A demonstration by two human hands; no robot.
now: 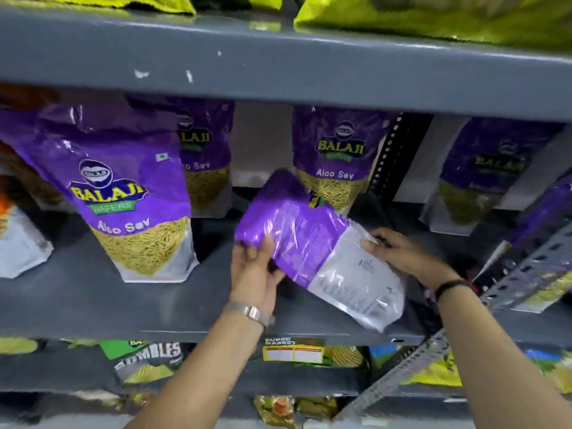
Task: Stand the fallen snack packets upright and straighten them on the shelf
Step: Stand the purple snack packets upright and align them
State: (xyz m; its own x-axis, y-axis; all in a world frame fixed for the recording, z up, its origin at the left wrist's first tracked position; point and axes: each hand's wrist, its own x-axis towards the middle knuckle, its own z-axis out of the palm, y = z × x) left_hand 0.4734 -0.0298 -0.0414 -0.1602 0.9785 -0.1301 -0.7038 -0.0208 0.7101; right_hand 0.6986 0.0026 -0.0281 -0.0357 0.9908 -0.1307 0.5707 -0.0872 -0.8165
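A purple and white snack packet [312,243] lies tilted on the grey shelf [93,305], back side facing me, its purple top to the left and white bottom to the right. My left hand [253,270] grips its purple end from below. My right hand [399,252] holds the white end at its upper right edge. To the left a large Aloo Sev packet [123,187] stands upright at the front. Two more upright packets stand behind, one [205,156] at centre left and one [335,156] just behind the held packet.
Another purple packet [483,171] stands in the bay to the right, past a perforated metal upright [393,153]. A slotted angle bar [526,267] slants across at the right. Yellow-green bags [433,17] sit on the shelf above; chip packets [148,360] fill the shelf below.
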